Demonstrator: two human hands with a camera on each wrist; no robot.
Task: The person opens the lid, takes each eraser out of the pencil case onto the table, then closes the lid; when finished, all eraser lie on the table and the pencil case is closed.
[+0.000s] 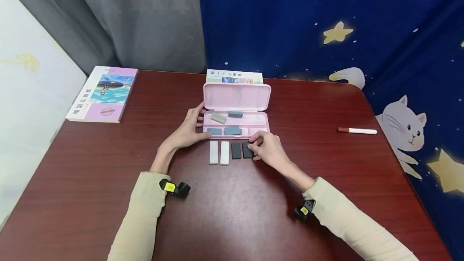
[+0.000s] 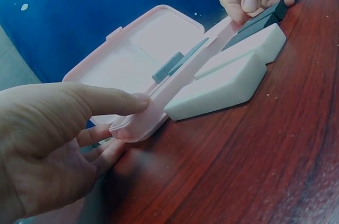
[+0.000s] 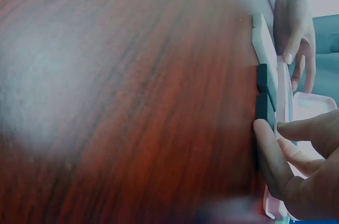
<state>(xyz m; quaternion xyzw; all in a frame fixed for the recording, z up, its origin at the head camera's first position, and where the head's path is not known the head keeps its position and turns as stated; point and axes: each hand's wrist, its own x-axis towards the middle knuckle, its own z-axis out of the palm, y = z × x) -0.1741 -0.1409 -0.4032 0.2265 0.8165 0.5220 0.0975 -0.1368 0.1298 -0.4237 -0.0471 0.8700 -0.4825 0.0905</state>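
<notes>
A pink pencil case [image 1: 237,96] stands with its lid raised, several grey-blue blocks [image 1: 232,131] and a striped eraser [image 1: 218,118] in its compartments. My left hand [image 1: 186,131] grips the case's left end, thumb on the front rim and fingers round the side. In front of the case, two white erasers [image 1: 224,153] and two black erasers [image 1: 236,150] stand in a row. At the row's right end, my right hand [image 1: 269,148] holds the outer black eraser [image 3: 263,106] between thumb and fingers, covering part of it.
Behind the case lies a book [image 1: 235,76], partly hidden by the lid. Another book [image 1: 103,94] is at the table's far left. A brown-and-white marker [image 1: 357,131] lies on the right. Curtains [image 1: 272,19] hang along the table's back edge.
</notes>
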